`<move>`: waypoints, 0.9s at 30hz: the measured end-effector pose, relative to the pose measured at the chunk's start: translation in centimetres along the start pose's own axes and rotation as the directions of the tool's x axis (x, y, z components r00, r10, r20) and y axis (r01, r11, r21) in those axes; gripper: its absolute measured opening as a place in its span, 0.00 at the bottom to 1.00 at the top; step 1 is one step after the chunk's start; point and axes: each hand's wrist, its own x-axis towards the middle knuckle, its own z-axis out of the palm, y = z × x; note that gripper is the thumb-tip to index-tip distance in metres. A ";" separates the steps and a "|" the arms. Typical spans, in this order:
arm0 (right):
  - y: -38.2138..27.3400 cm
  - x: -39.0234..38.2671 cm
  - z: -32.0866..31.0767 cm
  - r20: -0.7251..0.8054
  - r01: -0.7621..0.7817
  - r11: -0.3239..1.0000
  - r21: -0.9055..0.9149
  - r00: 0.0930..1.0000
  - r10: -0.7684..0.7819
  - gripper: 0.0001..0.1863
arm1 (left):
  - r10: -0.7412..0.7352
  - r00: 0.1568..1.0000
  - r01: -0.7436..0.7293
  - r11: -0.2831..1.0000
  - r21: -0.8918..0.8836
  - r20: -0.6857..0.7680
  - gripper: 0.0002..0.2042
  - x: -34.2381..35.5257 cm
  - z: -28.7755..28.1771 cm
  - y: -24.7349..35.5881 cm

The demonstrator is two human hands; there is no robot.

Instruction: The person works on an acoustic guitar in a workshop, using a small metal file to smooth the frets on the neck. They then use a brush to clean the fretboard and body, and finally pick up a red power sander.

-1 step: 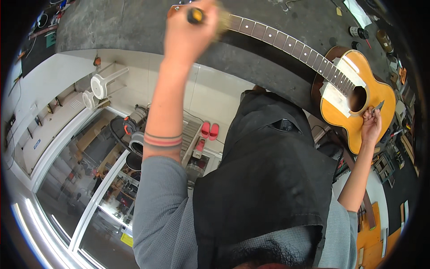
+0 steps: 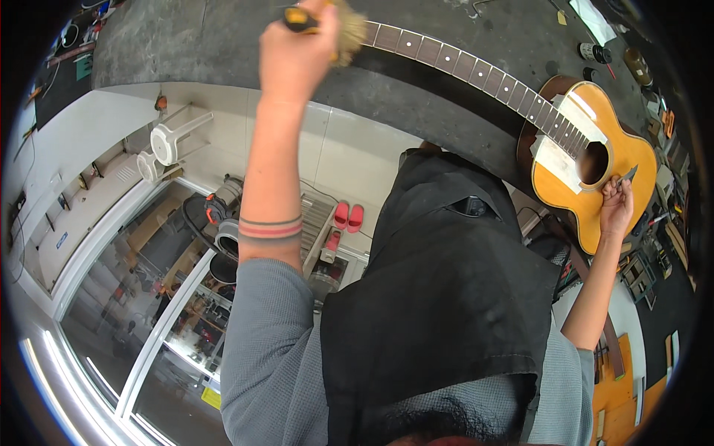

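An acoustic guitar (image 2: 631,152) with an orange-yellow top lies on the dark bench, its fretted neck (image 2: 476,69) running up and left. My left hand (image 2: 292,65) is closed round a brush (image 2: 349,33) with pale bristles and a black and yellow handle. The bristles are at the far end of the fretboard, where my hand and the brush hide the headstock. Over the guitar top, below the soundhole, my right hand (image 2: 616,210) pinches a small grey pointed tool (image 2: 628,175) whose exact kind I cannot make out. Pale covering (image 2: 556,165) lies on the top beside the fretboard.
The bench (image 2: 186,44) curves along the top of the view. A jar (image 2: 591,52) and a brown bottle (image 2: 638,67) stand beyond the guitar. Tools and wood pieces crowd the far right. Below the bench are a white stool (image 2: 165,143) and red slippers (image 2: 348,215).
My left hand and the brush have shifted left, toward the headstock end, and a little more of the fretboard shows. The guitar and my right hand look unmoved.
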 end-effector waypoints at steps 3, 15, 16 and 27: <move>-0.1 0.0 0.5 -0.017 0.009 1.000 -0.026 1.000 -0.009 0.09 | 0.112 0.976 -0.117 0.993 -0.018 -0.186 0.14 -0.7 -0.1 -1.1; -0.2 -0.1 1.3 -0.033 0.003 0.999 -0.048 0.999 -0.005 0.08 | 0.007 0.995 -0.016 0.996 -0.093 -0.097 0.15 -4.1 0.6 1.7; -0.2 0.1 1.3 -0.026 0.002 0.999 -0.050 1.000 -0.003 0.08 | -0.042 0.993 0.053 0.993 -0.101 0.113 0.15 -5.1 0.3 1.7; 0.2 -0.4 1.2 -0.014 0.013 1.000 -0.025 1.000 -0.013 0.07 | -0.151 0.954 0.182 0.978 -0.100 0.258 0.16 -7.1 -0.3 1.8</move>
